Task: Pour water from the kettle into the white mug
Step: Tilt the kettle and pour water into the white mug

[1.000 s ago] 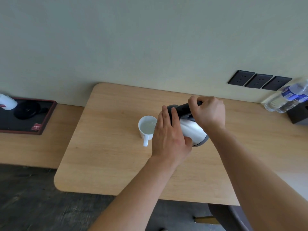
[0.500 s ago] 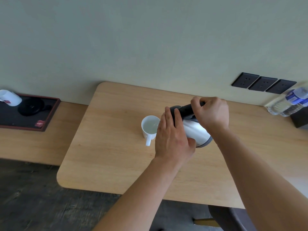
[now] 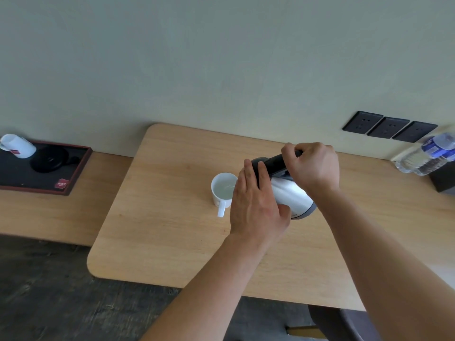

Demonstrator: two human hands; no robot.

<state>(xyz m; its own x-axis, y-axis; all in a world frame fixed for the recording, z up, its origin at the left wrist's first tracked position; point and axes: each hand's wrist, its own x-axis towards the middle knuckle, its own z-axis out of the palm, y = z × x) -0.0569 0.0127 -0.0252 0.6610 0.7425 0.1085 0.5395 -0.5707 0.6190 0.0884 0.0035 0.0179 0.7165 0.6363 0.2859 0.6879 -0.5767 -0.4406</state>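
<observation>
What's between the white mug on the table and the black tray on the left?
Nothing but bare wood, in the head view: the table runs left from the mug, then the lower counter reaches the tray.

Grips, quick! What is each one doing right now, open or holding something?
Left grip: open, straight fingers resting on the kettle.
Right grip: closed, holding the kettle's black handle.

Bare table [image 3: 160, 230] lies open left of the mug [image 3: 222, 190]; the kettle [image 3: 290, 193] (tilted) crowds its right side.
</observation>
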